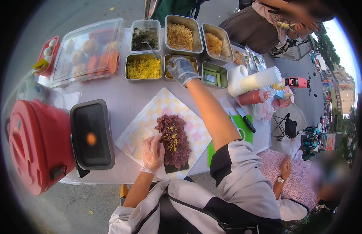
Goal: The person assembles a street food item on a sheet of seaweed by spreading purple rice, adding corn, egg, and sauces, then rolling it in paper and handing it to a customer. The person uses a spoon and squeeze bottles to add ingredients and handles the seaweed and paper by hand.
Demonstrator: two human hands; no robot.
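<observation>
A slab of purple rice (180, 146) lies on a dark seaweed sheet (176, 168), with small yellow bits strewn down its middle. Under both is a checkered paper sheet (196, 132). My left hand (151, 153), in a clear plastic glove, rests at the rice's left edge with fingers curled together; whatever they hold is hidden. Stretched away from me, my right hand (182, 70), also gloved, dips into a metal tin (194, 62) of yellowish food. Its fingers look bent inward, and their tips are hidden. To its left stands a tin of yellow bits (144, 69).
Left: a red lidded bucket (38, 144), a black tray (93, 136) and a clear-lidded box (87, 52). Behind: tins of crumbly food (180, 37) and dark flakes with a spoon (145, 39). Right: squeeze bottles (251, 97), a knife (245, 119) by a green board (245, 134), and a person (290, 175).
</observation>
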